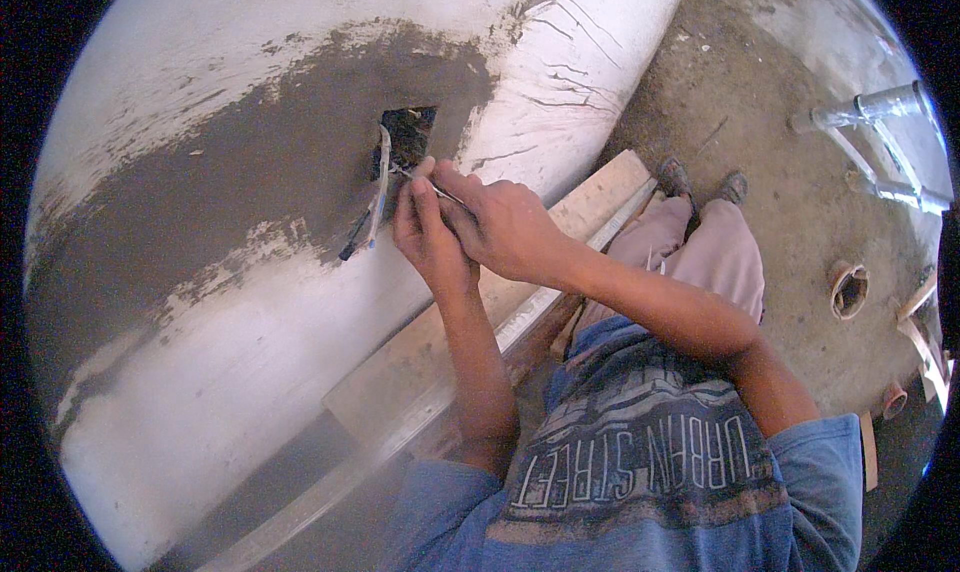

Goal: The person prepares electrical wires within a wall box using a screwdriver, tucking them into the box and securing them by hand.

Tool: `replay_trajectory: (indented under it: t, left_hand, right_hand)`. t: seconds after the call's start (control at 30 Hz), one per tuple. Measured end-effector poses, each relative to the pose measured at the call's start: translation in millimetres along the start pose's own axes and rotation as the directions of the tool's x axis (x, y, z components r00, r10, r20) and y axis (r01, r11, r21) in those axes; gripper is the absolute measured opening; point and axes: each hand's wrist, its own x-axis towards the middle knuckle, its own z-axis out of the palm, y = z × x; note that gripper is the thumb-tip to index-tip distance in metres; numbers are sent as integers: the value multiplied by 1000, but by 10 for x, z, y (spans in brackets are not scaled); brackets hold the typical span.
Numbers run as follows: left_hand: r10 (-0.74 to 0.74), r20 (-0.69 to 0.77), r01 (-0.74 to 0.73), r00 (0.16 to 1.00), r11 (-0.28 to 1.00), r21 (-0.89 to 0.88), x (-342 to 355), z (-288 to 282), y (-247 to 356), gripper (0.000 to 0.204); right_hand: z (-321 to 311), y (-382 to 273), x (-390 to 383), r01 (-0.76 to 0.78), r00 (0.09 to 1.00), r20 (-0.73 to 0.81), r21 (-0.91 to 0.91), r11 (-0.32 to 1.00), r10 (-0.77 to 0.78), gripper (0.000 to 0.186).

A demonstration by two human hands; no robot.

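A square recess [408, 137] opens in the wall's dark grey plaster. A bundle of whitish and dark wires [382, 187] hangs out of its left side and down over the plaster. Just below the recess's lower right corner, my two hands meet. My left hand [432, 240] is closed, its thumb and fingertips pinched together and pointing up. My right hand [508, 224] is closed against it, index finger stretched toward the recess. A thin, light, rod-like piece [403, 172] shows between the fingertips; its kind and most of its length are hidden.
Smeared grey plaster [240, 162] covers part of the white wall [230, 342]. A wooden plank [400, 372] runs along below the hands. At right, a metal frame [870, 112] and a round pipe-like opening [849, 290] stand on the dirty floor [790, 212].
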Motion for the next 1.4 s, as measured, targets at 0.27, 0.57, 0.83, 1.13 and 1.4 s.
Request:
replay_trajectory:
  t: [0.27, 0.57, 0.83, 1.13, 1.4]
  left_hand:
    - [36, 19, -36, 999, 999, 20, 8, 4, -1, 34]
    - [-31, 0, 31, 1000, 997, -71, -19, 45, 17, 31]
    - [-112, -32, 105, 993, 982, -155, -135, -18, -46, 29]
    - [-215, -60, 196, 975, 952, -237, -127, 65, 48, 33]
    - [-177, -46, 155, 983, 940, -303, -52, 72, 151, 32]
  right_hand:
    - [-21, 6, -5, -18, 998, 53, -56, 998, 21, 39]
    - [-73, 11, 3, -19, 995, 97, -30, 999, 22, 36]
    - [-585, 60, -362, -100, 945, 322, 94, 990, 65, 45]
    - [-849, 81, -756, -143, 950, 308, 300, 943, 46, 58]
    - [-821, -24, -783, -138, 979, 203, 502, 854, 39, 59]
